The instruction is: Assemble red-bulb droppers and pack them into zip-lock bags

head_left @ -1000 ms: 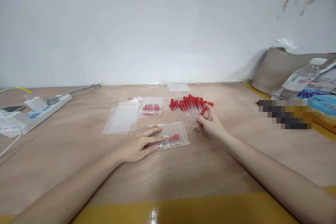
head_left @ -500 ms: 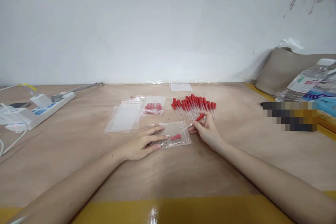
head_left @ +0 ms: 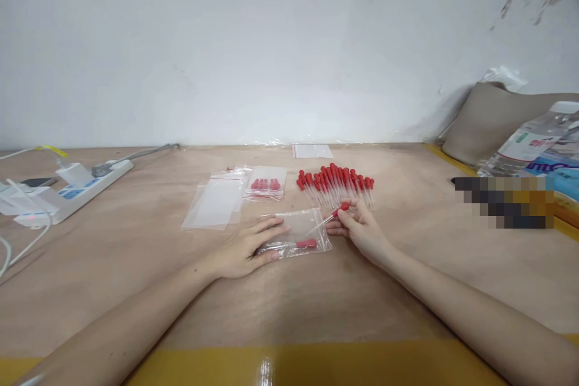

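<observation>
A clear zip bag (head_left: 296,223) lies flat on the table with a dropper inside, its red bulb (head_left: 306,243) near the open right end. My left hand (head_left: 253,247) rests on the bag's left end, fingers spread. Between thumb and fingers, my right hand (head_left: 362,226) holds another dropper (head_left: 335,214) by its red bulb. The clear tip of that dropper points left and reaches into the bag's mouth. Just behind my right hand lies a pile of red-bulbed droppers (head_left: 335,181).
Flat empty zip bags (head_left: 212,202) lie left of centre, beside filled bags (head_left: 266,184) with red bulbs. A white bag (head_left: 312,151) is by the wall. A power strip (head_left: 94,190) with cables sits left; a water bottle (head_left: 520,148) and blue package (head_left: 561,175) stand right.
My right hand's dropper has moved left, its tip further into the bag. The dropper inside the bag has shifted slightly toward me. My left hand stays nearly still.
</observation>
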Tool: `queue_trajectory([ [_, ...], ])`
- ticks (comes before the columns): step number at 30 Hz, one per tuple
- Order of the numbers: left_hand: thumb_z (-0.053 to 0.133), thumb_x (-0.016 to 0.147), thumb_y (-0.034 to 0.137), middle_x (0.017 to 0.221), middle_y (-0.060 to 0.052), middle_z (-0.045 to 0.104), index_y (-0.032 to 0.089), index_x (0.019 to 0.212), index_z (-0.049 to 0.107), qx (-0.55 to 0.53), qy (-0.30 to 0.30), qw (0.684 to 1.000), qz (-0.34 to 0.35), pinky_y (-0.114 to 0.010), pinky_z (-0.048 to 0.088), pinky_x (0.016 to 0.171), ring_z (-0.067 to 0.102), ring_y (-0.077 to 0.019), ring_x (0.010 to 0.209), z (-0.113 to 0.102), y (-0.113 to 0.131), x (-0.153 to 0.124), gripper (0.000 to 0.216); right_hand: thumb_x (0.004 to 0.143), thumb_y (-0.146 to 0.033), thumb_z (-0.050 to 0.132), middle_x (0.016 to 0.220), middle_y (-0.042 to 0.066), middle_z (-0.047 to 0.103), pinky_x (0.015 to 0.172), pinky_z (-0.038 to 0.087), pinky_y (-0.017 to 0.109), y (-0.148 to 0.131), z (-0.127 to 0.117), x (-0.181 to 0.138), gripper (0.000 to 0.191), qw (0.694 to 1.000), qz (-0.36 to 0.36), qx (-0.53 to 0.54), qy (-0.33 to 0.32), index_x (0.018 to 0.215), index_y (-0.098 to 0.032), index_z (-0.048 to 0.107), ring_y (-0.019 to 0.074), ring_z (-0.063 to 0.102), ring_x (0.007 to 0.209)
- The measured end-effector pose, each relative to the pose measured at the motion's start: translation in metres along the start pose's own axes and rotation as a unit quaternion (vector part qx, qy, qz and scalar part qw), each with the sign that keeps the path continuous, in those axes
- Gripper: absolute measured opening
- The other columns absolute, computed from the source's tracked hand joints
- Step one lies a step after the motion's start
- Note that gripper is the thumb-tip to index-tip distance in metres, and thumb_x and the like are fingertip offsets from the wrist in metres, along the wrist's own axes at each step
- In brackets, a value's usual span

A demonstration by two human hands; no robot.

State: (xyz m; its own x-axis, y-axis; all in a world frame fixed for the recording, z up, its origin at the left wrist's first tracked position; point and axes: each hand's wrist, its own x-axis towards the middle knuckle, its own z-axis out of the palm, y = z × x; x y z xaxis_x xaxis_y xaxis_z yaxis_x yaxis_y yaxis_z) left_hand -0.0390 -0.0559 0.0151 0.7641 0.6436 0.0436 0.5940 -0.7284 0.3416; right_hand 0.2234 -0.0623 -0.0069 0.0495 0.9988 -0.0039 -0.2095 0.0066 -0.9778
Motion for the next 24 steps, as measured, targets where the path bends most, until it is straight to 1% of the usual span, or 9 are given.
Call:
queue_trajectory([
  [2, 0.038, 0.087, 0.045, 0.142, -0.006, 0.025, 0.029, 0.136, 0.021, -0.002, 0.011, 1.000, -0.003, -0.042, 0.028, 0.104, 0.026, -0.0227, 0.129, 0.001, 0.000, 0.000, 0.055, 0.062, -0.043, 0.065, 0.069, -0.002, 0.057, 0.059, 0.048, 0.030, 0.001, -0.001, -0.001, 0.039, 0.998, -0.011, -0.058, -0.038, 0.086, -0.021, 0.042, 0.0122, 0.058, 0.058],
  [4, 0.039, 0.087, 0.045, 0.141, -0.007, 0.026, 0.028, 0.137, 0.018, -0.001, 0.017, 1.000, -0.002, -0.042, 0.028, 0.103, 0.027, -0.0226, 0.128, 0.002, -0.001, 0.000, 0.057, 0.063, -0.038, 0.065, 0.067, -0.001, 0.056, 0.056, 0.044, 0.027, 0.001, -0.002, -0.001, 0.029, 0.983, -0.057, -0.165, -0.064, 0.079, -0.018, 0.051, 0.0108, 0.052, 0.057],
  [7, 0.039, 0.086, 0.045, 0.140, -0.007, 0.028, 0.028, 0.137, 0.017, 0.002, 0.025, 1.000, 0.004, -0.042, 0.029, 0.103, 0.028, -0.0228, 0.128, 0.003, -0.002, -0.001, 0.058, 0.064, -0.028, 0.064, 0.065, 0.000, 0.053, 0.053, 0.038, 0.024, -0.001, -0.004, 0.000, 0.014, 0.931, -0.147, -0.325, -0.082, 0.073, -0.017, 0.062, 0.0096, 0.044, 0.055],
  [9, 0.039, 0.087, 0.045, 0.140, -0.007, 0.029, 0.028, 0.137, 0.018, 0.004, 0.029, 1.000, 0.007, -0.042, 0.030, 0.102, 0.029, -0.0230, 0.127, 0.003, -0.003, -0.001, 0.058, 0.065, -0.025, 0.062, 0.069, 0.001, 0.053, 0.054, 0.037, 0.024, -0.002, -0.003, 0.001, 0.010, 0.907, -0.172, -0.374, -0.091, 0.071, -0.017, 0.066, 0.0098, 0.042, 0.057],
  [11, 0.039, 0.087, 0.045, 0.140, -0.007, 0.029, 0.028, 0.137, 0.018, 0.007, 0.029, 1.000, 0.007, -0.042, 0.030, 0.102, 0.029, -0.0229, 0.127, 0.003, -0.002, 0.000, 0.057, 0.066, -0.024, 0.061, 0.072, 0.002, 0.055, 0.054, 0.037, 0.024, -0.002, 0.001, 0.002, 0.012, 0.905, -0.161, -0.379, -0.105, 0.072, -0.017, 0.068, 0.0098, 0.042, 0.058],
  [15, 0.039, 0.087, 0.045, 0.141, -0.007, 0.028, 0.027, 0.137, 0.019, 0.008, 0.023, 1.000, -0.003, -0.041, 0.028, 0.104, 0.027, -0.0220, 0.128, 0.002, -0.002, 0.000, 0.057, 0.067, -0.025, 0.060, 0.066, 0.001, 0.057, 0.050, 0.037, 0.023, -0.001, 0.006, 0.002, 0.018, 0.929, -0.110, -0.318, -0.155, 0.081, -0.015, 0.067, 0.0097, 0.045, 0.054],
  [18, 0.039, 0.086, 0.045, 0.141, -0.007, 0.027, 0.027, 0.137, 0.019, 0.005, 0.020, 1.000, -0.007, -0.040, 0.027, 0.105, 0.026, -0.0216, 0.129, 0.002, -0.002, 0.001, 0.057, 0.068, -0.024, 0.059, 0.063, 0.000, 0.059, 0.052, 0.040, 0.023, -0.001, 0.005, 0.002, 0.022, 0.940, -0.082, -0.277, -0.182, 0.087, -0.015, 0.065, 0.0108, 0.050, 0.055],
  [21, 0.039, 0.086, 0.045, 0.141, -0.006, 0.027, 0.027, 0.137, 0.020, 0.000, 0.016, 1.000, -0.007, -0.041, 0.027, 0.104, 0.026, -0.0221, 0.129, 0.001, -0.001, 0.001, 0.057, 0.069, -0.025, 0.059, 0.074, 0.003, 0.065, 0.060, 0.045, 0.026, -0.002, 0.001, 0.002, 0.026, 0.946, -0.051, -0.244, -0.205, 0.092, -0.015, 0.062, 0.0129, 0.058, 0.065],
  [24, 0.039, 0.086, 0.045, 0.142, -0.005, 0.026, 0.029, 0.135, 0.025, -0.004, 0.011, 1.000, -0.009, -0.042, 0.027, 0.104, 0.026, -0.0232, 0.129, 0.001, 0.000, 0.001, 0.054, 0.070, -0.027, 0.059, 0.087, 0.006, 0.067, 0.070, 0.046, 0.028, -0.002, -0.003, 0.003, 0.029, 0.950, -0.027, -0.216, -0.226, 0.097, -0.016, 0.060, 0.0155, 0.061, 0.079],
])
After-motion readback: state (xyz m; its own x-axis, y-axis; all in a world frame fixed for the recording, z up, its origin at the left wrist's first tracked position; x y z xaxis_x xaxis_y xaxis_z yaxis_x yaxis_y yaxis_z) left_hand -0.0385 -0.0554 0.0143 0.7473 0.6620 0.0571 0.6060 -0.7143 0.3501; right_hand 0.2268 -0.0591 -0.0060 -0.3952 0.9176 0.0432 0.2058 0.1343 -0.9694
